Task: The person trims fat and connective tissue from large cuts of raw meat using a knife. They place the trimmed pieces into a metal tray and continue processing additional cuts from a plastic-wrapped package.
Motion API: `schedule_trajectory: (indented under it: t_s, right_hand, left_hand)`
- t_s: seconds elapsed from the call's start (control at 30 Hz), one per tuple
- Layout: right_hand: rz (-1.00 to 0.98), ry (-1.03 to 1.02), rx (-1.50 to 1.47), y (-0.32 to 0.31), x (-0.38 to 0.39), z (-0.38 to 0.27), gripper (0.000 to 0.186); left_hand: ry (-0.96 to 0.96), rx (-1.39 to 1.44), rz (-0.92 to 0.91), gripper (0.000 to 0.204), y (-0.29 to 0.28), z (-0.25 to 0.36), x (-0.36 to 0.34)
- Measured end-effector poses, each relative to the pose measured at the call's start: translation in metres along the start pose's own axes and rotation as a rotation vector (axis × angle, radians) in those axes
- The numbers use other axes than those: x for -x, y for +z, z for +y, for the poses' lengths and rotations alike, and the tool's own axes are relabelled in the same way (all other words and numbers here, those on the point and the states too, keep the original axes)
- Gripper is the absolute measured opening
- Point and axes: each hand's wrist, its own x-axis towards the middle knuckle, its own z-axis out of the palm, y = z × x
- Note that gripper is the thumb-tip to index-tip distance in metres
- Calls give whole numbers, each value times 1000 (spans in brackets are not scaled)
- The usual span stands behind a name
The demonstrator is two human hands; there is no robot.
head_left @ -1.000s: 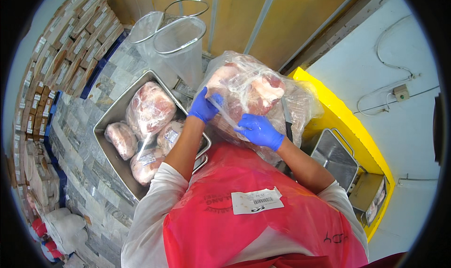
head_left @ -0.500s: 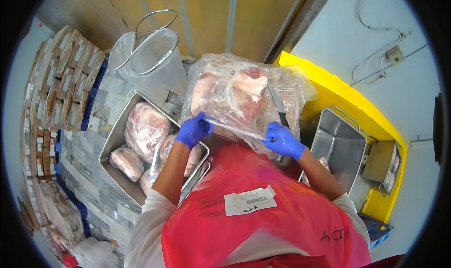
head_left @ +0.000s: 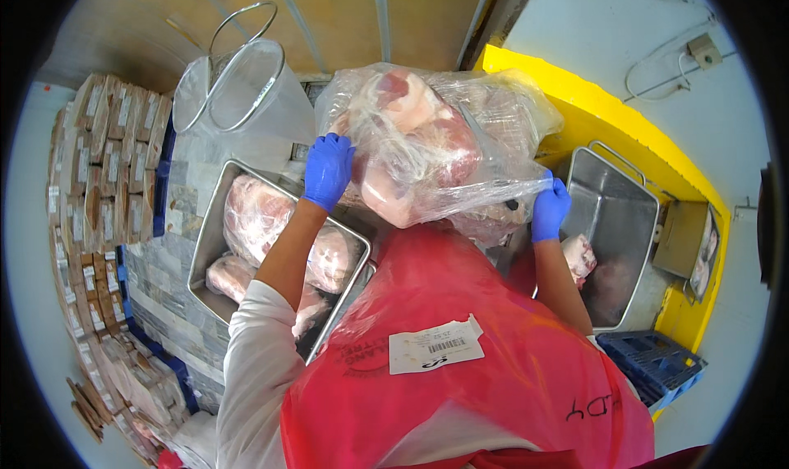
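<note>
You're holding the plastic wrap [head_left: 503,181] stretched over the meat [head_left: 431,140] just beyond your apron [head_left: 427,305], right hand [head_left: 551,210] pinching its edge, left hand [head_left: 329,173] seemingly gripping too, so the next move likely calls for even tension.

Plastic film [head_left: 503,183] looks glossy, the metal tub [head_left: 615,210] smooth, the plastic apron [head_left: 501,387] shiny, cardboard boxes [head_left: 97,161] matt.

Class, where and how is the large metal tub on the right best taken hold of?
Take the metal tub by its loop handle at the far end, probably from above: it bows out from the rim, leaving an opening to hook, while the yellow panel appears close behind.
</note>
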Motion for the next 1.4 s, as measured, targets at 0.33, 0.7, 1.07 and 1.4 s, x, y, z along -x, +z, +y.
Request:
schedule_trajectory:
  t_s: [0.33,0.7,1.07,1.4]
  right_hand:
    - [-418,744,-935,36,13,-24,80]
    - [-730,771,-994,151,-92,-49,58]
    - [-730,501,-1206,94,-65,-90,18]
    - [-258,641,-1077,49,-57,-8,25]
  left_hand:
    - [-590,1409,130,21,2,3,16]
    - [-383,814,-305,25,2,-1,-69]
    - [-830,1865,-202,15,11,1,-31]
    - [-463,244,251,61,5,44,-66]
